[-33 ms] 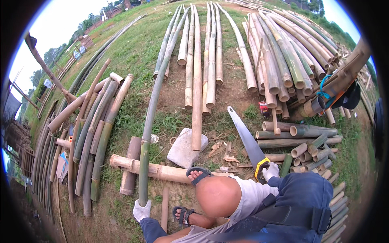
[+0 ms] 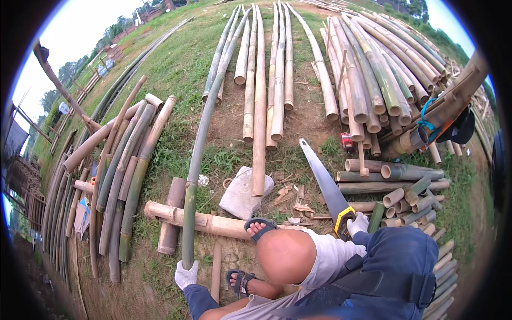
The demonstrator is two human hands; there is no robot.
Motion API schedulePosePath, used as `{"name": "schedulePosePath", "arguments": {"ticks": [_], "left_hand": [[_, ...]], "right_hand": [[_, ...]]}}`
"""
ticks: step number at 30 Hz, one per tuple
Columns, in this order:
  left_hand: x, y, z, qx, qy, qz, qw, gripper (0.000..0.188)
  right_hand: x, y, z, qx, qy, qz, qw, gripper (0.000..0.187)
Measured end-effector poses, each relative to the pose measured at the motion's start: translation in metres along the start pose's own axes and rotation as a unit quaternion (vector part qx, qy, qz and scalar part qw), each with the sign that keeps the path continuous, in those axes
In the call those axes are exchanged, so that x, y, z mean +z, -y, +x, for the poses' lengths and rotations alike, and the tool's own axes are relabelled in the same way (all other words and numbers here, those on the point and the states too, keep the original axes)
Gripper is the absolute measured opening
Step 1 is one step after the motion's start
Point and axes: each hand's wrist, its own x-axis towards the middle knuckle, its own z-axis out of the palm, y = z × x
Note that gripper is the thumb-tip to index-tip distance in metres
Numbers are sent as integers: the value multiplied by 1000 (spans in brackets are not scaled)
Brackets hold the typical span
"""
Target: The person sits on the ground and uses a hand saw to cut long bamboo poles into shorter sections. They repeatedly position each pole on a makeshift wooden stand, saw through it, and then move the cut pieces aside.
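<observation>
My left hand (image 2: 186, 274), in a white glove, is closed round the near end of a long greenish bamboo pole (image 2: 190, 224). The pole runs away from me over the grass and crosses above a thick bamboo log (image 2: 224, 225) lying sideways. At my right, my gloved right hand (image 2: 358, 224) grips the yellow and black handle of a handsaw (image 2: 324, 180). Its blade points away from me and to the left, apart from the pole. One sandalled foot (image 2: 260, 228) is up at the log; the other (image 2: 250, 283) stands nearer me.
A pale stone block (image 2: 246, 193) lies beyond the log, and a short bamboo piece (image 2: 172, 216) sits under its left part. Cut bamboo pieces (image 2: 410, 200) are stacked at right. More poles (image 2: 141, 181) lean at left. A red tape measure (image 2: 347, 142) lies by the long poles.
</observation>
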Motion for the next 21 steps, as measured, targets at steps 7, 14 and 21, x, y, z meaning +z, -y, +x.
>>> {"name": "schedulePosePath", "arguments": {"ticks": [7,14,21], "left_hand": [[-4,-18,0,-23,12,-12,1000,66],[-3,-19,-12,-12,-14,23,1000,73],[-5,-25,-20,-17,-5,23,1000,73]], "right_hand": [[31,-88,86,133,233,261,927,64],[14,-62,82,107,361,410,831,53],[-46,10,43,-18,466,338,817,52]]}}
